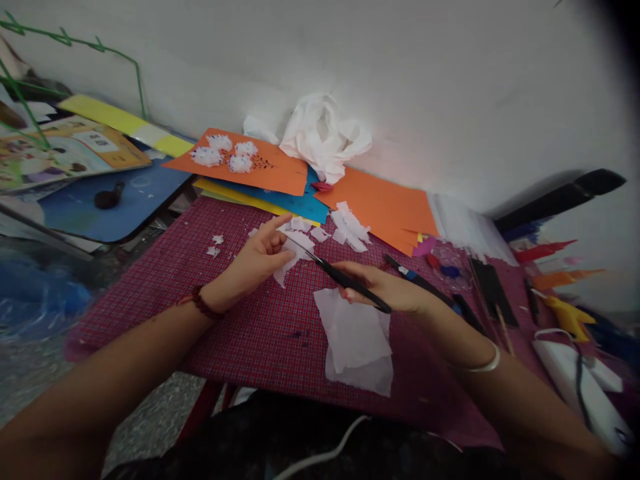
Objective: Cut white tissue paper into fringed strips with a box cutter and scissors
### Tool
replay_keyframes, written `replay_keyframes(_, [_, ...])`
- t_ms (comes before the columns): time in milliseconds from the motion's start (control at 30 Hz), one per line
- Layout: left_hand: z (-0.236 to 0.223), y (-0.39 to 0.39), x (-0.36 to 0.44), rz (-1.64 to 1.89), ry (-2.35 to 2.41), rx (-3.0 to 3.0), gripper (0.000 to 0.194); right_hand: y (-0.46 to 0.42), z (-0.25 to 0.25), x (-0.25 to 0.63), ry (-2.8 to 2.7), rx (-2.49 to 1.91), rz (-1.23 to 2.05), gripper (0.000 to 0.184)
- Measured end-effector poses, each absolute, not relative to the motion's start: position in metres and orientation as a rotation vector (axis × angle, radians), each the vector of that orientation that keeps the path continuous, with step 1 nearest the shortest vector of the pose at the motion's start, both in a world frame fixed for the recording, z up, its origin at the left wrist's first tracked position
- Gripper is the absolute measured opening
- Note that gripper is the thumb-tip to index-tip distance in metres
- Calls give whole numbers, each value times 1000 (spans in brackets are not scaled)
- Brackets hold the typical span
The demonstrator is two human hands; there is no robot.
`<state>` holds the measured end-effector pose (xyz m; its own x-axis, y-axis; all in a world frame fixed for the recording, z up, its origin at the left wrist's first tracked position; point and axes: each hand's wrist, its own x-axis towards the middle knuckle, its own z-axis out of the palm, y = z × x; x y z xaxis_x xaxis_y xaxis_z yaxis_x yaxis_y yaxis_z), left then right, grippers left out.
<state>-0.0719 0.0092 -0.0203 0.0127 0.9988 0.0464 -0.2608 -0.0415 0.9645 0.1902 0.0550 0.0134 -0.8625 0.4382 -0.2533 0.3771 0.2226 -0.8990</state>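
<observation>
The decorated orange sheet (285, 177) lies at the rear left of the checked worktop (240, 353), near the wall (450, 100), probably to keep its white tufts away from handling. The left hand (253, 257) is raised above the worktop, index finger extended, thumb set apart below it; whether it pinches anything cannot be told. White scraps (350, 227) lie just beyond it, apparently within reach. The slim tool (345, 279) runs diagonally, metal tip toward the left fingertips, an angle that likely suits fine control. The right hand (373, 283) is closed around its black body. Overlapping translucent sheets (357, 347) lie flat, nearer the wearer, presumably for easy access. Further right, a black-handled implement (425, 285) lies beside the right forearm.
</observation>
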Motion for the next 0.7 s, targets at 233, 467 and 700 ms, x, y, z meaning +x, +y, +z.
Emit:
replay_keyframes(233, [-22, 14, -74, 1350, 1000, 936, 66, 54, 9, 187, -2178, -919, 1885, 61])
replay_keyframes(467, [-24, 17, -93, 942, 991, 764, 14, 62, 5, 190, -2102, -976, 1855, 52])
replay_keyframes(700, [-24, 17, -89, 1164, 1156, 953, 17, 71, 9, 193, -2316, -875, 1707, 81])
